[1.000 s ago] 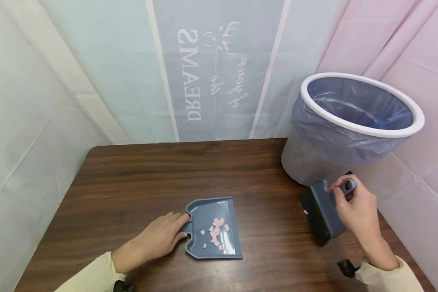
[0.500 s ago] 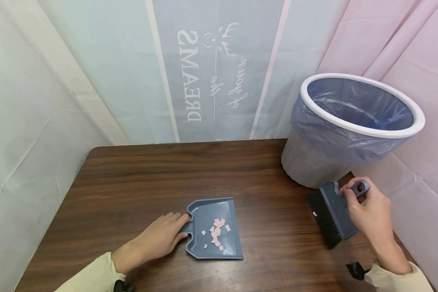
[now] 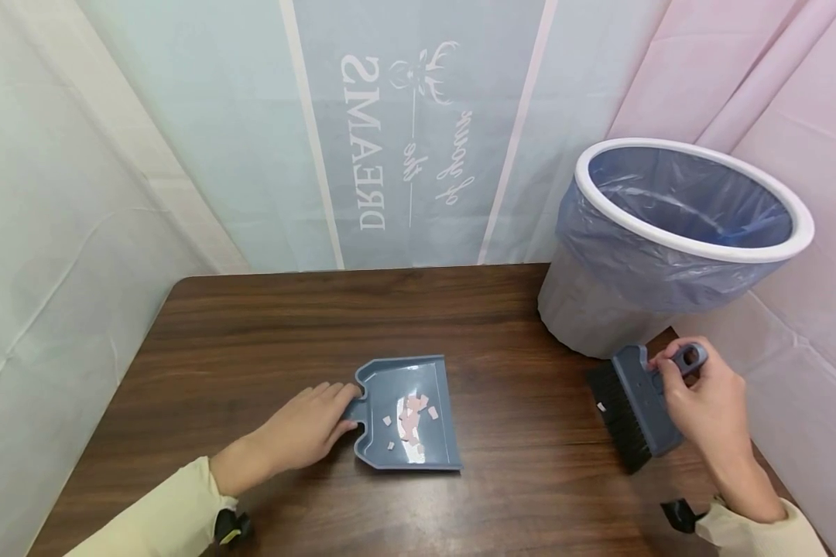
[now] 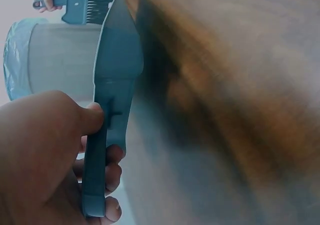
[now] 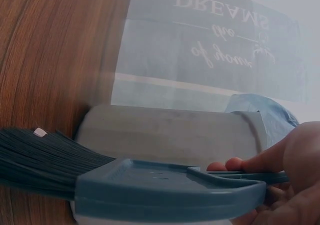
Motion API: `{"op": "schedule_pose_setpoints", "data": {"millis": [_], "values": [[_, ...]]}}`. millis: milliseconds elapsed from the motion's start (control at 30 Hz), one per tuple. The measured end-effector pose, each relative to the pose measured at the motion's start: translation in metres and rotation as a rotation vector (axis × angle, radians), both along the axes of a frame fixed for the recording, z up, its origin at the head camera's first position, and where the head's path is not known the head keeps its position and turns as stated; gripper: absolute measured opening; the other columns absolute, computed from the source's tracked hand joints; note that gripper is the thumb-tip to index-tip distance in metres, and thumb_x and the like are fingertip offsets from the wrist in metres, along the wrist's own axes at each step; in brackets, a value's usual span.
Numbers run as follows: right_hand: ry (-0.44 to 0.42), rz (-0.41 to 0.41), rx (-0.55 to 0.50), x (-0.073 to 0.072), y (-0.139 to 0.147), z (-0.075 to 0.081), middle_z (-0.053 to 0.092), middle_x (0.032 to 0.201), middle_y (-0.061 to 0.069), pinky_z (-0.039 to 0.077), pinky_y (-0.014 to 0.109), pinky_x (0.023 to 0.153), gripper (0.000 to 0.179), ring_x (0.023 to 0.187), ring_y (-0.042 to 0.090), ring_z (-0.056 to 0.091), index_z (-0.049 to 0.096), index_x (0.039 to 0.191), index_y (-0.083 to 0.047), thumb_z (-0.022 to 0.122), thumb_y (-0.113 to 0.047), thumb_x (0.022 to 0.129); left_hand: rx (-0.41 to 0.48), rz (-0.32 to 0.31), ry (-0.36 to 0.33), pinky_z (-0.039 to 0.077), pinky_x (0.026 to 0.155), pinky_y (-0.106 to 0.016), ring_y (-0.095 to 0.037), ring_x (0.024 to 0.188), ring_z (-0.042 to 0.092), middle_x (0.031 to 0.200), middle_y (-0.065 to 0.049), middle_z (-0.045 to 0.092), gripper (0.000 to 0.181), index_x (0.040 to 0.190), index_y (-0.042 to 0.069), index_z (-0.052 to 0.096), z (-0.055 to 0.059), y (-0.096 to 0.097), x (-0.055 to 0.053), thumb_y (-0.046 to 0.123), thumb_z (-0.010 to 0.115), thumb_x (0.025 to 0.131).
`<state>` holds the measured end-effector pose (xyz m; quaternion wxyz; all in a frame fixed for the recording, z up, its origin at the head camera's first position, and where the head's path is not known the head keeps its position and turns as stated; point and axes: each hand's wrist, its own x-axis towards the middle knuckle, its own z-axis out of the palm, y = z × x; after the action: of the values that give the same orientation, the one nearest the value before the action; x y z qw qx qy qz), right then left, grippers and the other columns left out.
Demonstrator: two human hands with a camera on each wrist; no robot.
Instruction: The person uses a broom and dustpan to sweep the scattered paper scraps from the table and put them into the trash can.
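Note:
My left hand [image 3: 303,427] grips the short handle of a grey-blue dustpan [image 3: 437,452], fingers and thumb wrapped round it in the left wrist view. Small pale pink scraps [image 3: 409,424] lie in the pan, mostly bunched near its middle. A dark shadow shows beneath the dustpan in the left wrist view. On the right, my right hand [image 3: 707,414] pinches the looped handle of a matching hand brush [image 3: 644,402]. Its black bristles [image 5: 30,155] point left over the table, and one small scrap [image 5: 40,132] clings to them.
A grey trash can [image 3: 585,309] with a white rim and a bluish plastic liner stands at the table's back right, just behind the brush. The brown wooden table [image 3: 286,333] meets printed curtain cloth [image 3: 418,155] at the back. Pale cloth hangs at both sides.
The brush and right hand shifted right, then stopped. In the last half second the left hand and dustpan moved slightly up the head view, with the scraps still in the pan.

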<state>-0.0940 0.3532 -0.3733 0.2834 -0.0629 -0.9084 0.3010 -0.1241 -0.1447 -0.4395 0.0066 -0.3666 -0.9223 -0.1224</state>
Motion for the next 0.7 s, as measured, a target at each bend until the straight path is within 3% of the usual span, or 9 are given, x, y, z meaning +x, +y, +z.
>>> {"op": "schedule_pose_setpoints", "data": {"millis": [533,700], "values": [[-0.002,-0.01,0.005,-0.001,0.0,0.001,0.054,0.078,-0.041,0.038,0.009,0.055,0.006,0.063,-0.017,0.051,0.063,0.097,-0.005,0.065,-0.001,0.092,-0.006,-0.056,0.106,0.054,0.081,-0.043,-0.026,0.1,0.064,0.116,-0.013,0.066,0.036,0.128,-0.002,0.054,0.052,0.012,-0.043,0.022,0.062,0.103],[-0.007,-0.009,0.019,-0.001,0.0,0.001,0.053,0.079,-0.041,0.037,0.01,0.054,0.006,0.062,-0.015,0.05,0.063,0.096,-0.006,0.065,-0.002,0.092,0.006,-0.071,0.116,0.054,0.081,-0.044,-0.028,0.099,0.064,0.115,-0.015,0.066,0.036,0.129,-0.003,0.054,0.074,0.014,-0.059,0.022,0.061,0.103]]}}
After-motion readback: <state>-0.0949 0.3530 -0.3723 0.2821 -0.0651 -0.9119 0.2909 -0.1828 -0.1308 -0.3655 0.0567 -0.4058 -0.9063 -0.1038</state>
